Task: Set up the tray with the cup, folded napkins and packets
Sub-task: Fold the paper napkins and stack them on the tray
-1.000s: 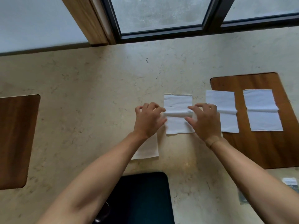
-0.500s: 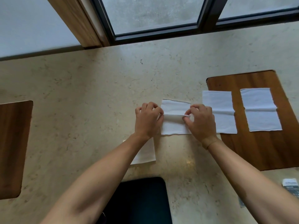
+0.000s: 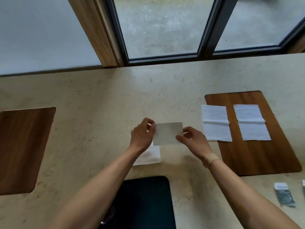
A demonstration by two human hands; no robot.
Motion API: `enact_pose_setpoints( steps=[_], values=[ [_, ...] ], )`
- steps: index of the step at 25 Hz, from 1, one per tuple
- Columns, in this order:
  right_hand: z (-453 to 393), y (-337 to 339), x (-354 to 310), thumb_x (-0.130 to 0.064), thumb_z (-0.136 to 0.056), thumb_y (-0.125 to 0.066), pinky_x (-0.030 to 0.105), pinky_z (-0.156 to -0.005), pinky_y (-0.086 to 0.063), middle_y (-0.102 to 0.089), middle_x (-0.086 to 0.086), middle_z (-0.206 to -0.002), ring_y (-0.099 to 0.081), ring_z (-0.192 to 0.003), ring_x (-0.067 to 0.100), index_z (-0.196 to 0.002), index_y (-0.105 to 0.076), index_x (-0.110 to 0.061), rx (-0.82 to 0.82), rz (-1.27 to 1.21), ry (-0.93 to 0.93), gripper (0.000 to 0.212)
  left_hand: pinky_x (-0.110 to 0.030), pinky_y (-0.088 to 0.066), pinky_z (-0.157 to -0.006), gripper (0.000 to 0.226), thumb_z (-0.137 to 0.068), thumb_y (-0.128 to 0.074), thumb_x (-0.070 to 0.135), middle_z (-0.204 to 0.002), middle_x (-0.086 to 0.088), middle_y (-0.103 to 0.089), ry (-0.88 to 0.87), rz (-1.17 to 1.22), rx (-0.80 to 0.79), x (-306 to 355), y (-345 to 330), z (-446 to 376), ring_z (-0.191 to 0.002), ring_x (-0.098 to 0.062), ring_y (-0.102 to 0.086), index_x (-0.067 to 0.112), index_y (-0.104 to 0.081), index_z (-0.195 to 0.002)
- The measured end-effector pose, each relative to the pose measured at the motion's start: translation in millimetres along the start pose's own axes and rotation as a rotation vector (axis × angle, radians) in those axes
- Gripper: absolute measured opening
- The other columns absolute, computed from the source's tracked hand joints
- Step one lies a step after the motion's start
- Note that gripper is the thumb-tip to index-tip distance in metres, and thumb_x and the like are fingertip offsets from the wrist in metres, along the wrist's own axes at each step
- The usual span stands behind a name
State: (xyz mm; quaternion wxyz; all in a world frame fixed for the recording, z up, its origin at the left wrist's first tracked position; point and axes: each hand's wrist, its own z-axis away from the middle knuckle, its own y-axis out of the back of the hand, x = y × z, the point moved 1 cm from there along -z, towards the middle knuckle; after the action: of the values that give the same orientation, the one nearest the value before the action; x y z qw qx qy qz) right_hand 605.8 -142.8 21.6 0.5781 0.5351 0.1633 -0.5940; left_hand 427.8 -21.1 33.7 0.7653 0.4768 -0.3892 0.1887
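Head view: my left hand (image 3: 143,136) and right hand (image 3: 193,141) pinch opposite ends of a folded napkin (image 3: 168,133), lifted above the counter (image 3: 99,96); two napkins (image 3: 216,123) lie near, right.

No writing can be read; the label on the dark packet (image 3: 284,194) is too blurred.

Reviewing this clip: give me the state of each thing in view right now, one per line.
Held napkin: folded in half, lifted off the counter.
Left hand: pinches its left edge.
Right hand: pinches its right edge.
Napkin under the left wrist: flat on the counter, partly hidden.
Two napkins on the wooden tray: unfolded, creased; the left one overhangs the tray's edge.
Packets: lying on the counter.
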Motion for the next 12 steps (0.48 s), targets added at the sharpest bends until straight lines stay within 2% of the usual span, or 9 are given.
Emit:
enact_pose_setpoints(
  steps=[2, 6, 9, 12],
  values=[
    [11.4, -10.9, -3.6, -0.041, -0.081, -0.067, 0.029, -0.073, -0.051, -0.071, -0.012, -0.086, -0.065, -0.08, 0.006, -0.089, -0.065, -0.029, -0.019, -0.011, -0.001, 0.014, -0.047, -0.044, -0.095, 0.012, -0.097, -0.047, 0.036, -0.086, 0.014, -0.064, 0.053, 0.017, -0.024, -6.2, 13.3, 11.4, -0.09, -0.014, -0.062, 0.029, -0.057, -0.1],
    [23.3, -31.2, -10.3, -0.033, -0.082, -0.068, 0.03, -0.077, -0.053, -0.072, -0.009, -0.087, -0.067, -0.081, 0.007, -0.09, -0.068, -0.024, -0.029, -0.1, -0.02, 0.012, -0.04, -0.048, -0.09, 0.018, -0.091, -0.054, 0.045, -0.094, 0.008, -0.071, 0.171, 0.066, -0.101, -29.9, 34.1, 35.6, -0.09, -0.009, -0.063, 0.039, -0.053, -0.108],
    [26.8, -45.5, -11.2, -0.031, -0.082, -0.069, 0.029, -0.076, -0.053, -0.072, -0.008, -0.088, -0.068, -0.082, 0.009, -0.092, -0.068, -0.022, -0.047, -0.1, -0.029, 0.013, -0.039, -0.05, -0.088, 0.03, -0.084, -0.064, 0.038, -0.089, 0.009, -0.07, 0.224, 0.083, -0.127, -47.2, 42.6, 54.3, -0.089, -0.007, -0.064, 0.04, -0.053, -0.112],
    [32.2, -60.3, -7.6, -0.034, -0.082, -0.069, 0.031, -0.077, -0.053, -0.071, -0.007, -0.09, -0.067, -0.084, 0.012, -0.099, -0.066, -0.023, -0.059, -0.052, -0.041, 0.021, -0.041, -0.051, -0.09, 0.031, -0.083, -0.066, 0.032, -0.086, 0.011, -0.069, 0.238, 0.077, -0.102, -58.5, 44.2, 66.1, -0.086, -0.006, -0.064, 0.04, -0.055, -0.111]
  ],
)
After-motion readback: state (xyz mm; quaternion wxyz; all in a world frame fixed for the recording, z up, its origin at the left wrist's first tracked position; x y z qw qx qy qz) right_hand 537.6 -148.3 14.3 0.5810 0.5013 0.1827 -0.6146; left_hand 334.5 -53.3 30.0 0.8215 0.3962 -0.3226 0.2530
